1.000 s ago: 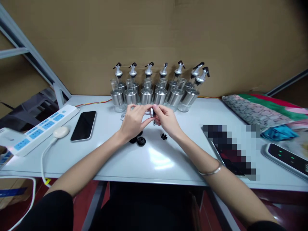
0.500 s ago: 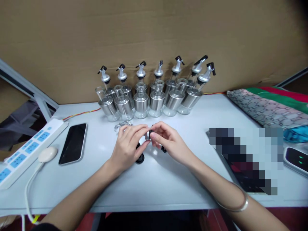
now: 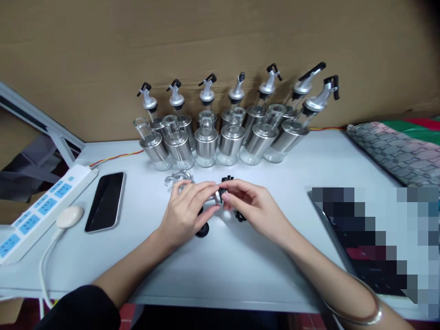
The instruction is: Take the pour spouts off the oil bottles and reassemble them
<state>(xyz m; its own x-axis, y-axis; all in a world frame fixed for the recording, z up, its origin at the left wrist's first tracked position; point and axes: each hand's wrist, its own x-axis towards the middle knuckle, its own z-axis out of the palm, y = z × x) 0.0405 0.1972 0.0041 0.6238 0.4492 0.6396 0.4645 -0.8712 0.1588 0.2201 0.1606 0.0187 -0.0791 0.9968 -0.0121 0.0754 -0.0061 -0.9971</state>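
Observation:
Between both hands is a small silver and black part point(image 3: 219, 196), held at the fingertips over the table. My left hand point(image 3: 187, 208) closes its thumb and fingers on the silver side. My right hand point(image 3: 252, 201) pinches the black side. Round black pieces point(image 3: 202, 229) lie under my left hand, partly hidden by it. Small black parts point(image 3: 240, 216) lie beneath my right hand, and more show just beyond its fingers. Several silver parts point(image 3: 178, 178) are piled behind my left hand.
Glass bottles with steel sleeves point(image 3: 206, 141) stand in two rows at the back, the rear ones with pourer tops. A phone point(image 3: 105, 201) and power strip point(image 3: 44, 208) lie left. At right are a partly blurred dark flat object point(image 3: 360, 252) and patterned fabric point(image 3: 395, 151).
The view has shifted and moved closer to the bottles. Both hands still hold the small part between them, with little change in grip.

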